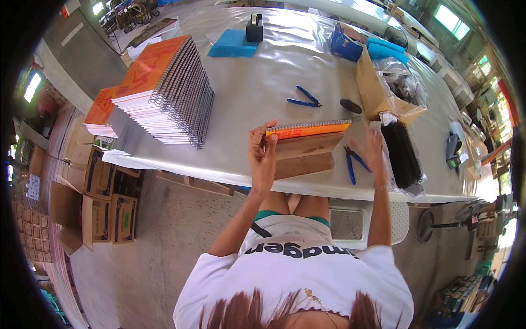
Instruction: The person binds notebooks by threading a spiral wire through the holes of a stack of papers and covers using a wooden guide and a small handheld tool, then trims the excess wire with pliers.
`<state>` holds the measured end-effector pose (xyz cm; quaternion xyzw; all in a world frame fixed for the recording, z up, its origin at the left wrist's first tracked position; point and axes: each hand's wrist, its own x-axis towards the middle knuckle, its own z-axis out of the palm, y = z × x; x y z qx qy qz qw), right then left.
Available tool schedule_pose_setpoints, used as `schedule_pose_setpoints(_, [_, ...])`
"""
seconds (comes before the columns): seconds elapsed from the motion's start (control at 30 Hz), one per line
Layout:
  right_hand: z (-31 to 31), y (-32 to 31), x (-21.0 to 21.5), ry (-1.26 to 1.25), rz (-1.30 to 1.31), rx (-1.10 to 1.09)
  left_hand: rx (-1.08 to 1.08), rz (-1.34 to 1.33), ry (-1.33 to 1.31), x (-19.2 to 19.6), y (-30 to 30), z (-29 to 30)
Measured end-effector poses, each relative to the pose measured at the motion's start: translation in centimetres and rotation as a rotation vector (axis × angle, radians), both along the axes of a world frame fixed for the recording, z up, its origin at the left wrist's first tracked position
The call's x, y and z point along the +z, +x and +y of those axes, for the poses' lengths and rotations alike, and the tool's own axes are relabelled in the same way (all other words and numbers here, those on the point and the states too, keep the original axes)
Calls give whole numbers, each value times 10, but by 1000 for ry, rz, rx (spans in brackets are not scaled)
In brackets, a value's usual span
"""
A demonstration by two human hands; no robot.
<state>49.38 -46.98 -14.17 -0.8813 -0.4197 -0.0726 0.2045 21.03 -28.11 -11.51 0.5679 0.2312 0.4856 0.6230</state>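
My left hand (262, 151) grips the left end of an orange-covered notebook (309, 130), thumb in front. The notebook stands with its spine up, and a wire coil (329, 122) runs along that edge, sticking out past the right end. Below it is a brown wooden block (307, 166) at the table's near edge. My right hand (375, 147) is just right of the coil's end, its fingers smeared by motion, so its grip is unclear. Blue-handled pliers (350, 164) lie between the block and my right hand. Farther back lie more blue-handled pliers (307, 100).
Spiral-bound orange notebooks (170, 98) are stacked at left, beside a lower orange pile (101, 112). At right are a bag of black coils (402, 153) and a cardboard box (378, 90) holding plastic. A dark oval object (350, 106) and tape dispenser (254, 28) lie farther back.
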Motion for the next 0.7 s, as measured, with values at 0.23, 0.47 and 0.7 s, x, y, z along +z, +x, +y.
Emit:
schedule_pose_setpoints(0.23, [-46,-107,-27,91,135,-276,-130,152,183,15,-13,22])
schedule_pose_setpoints(0.47, [5,-181,44,442,138,134,-80,189,186,20,-15,20])
schedule_pose_setpoints(0.7, [64,-228,58,480,155,302,-20,237,276,19,-17,18])
